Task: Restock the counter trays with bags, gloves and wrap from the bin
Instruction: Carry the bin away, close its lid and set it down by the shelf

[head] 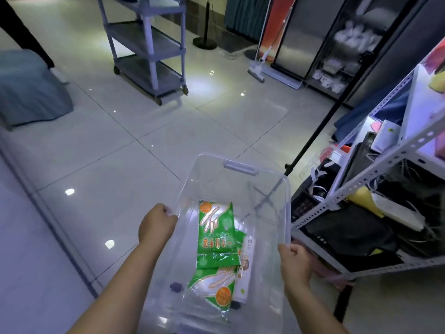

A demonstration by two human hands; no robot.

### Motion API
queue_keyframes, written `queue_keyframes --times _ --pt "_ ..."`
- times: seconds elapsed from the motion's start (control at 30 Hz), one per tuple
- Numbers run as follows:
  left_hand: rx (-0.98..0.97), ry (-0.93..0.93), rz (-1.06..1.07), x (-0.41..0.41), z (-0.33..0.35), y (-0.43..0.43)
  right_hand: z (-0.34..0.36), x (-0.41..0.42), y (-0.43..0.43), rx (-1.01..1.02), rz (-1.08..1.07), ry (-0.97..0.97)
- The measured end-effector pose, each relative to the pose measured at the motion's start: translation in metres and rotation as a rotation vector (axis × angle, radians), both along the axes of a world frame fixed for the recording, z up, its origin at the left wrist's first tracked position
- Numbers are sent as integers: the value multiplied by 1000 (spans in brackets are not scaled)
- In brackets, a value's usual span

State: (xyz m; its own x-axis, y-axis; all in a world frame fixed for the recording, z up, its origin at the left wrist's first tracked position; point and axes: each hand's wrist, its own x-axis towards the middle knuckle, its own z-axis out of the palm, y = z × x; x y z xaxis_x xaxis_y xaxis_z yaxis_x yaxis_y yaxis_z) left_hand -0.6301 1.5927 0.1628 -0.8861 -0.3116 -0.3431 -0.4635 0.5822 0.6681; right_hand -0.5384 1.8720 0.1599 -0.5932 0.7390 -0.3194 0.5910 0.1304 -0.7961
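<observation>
Glossy tiled floor point(144, 131), grey cart point(149, 44), metal shelving point(375, 174).

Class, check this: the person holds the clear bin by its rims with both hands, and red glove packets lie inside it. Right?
Not quite. The head view shows the glove packets are green, not red. The left hand and right hand do hold the clear bin by its rims.

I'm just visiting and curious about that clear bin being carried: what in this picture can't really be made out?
All in the head view:
- White pack in the clear bin: mostly covered by the green glove packs; its contents are unreadable.
- Counter trays: not in view.
- Both elbows: cut off by the bottom edge, below the left hand and right hand.
- White items in the dark glass cabinet: too blurred to identify.
</observation>
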Motion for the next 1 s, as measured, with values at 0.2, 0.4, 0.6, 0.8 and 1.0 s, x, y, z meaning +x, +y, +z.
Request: queue_keyframes --times 0.2,0.4,0.6,0.8,1.0 --pt "21 15 10 -83 -1 -16 -2 -100 -1 17 72 -28" --pt "31 32 49 -176 7 -29 -6 -216 -1 6 171 -14" --pt "8 30 108 -253 28 -53 -3 -336 -16 -60 287 61" --pt "24 44 211 -328 35 -92 1 -449 -53 -87 368 103" --pt "43 48 185 -446 31 -123 -4 -567 -85 -41 342 107"
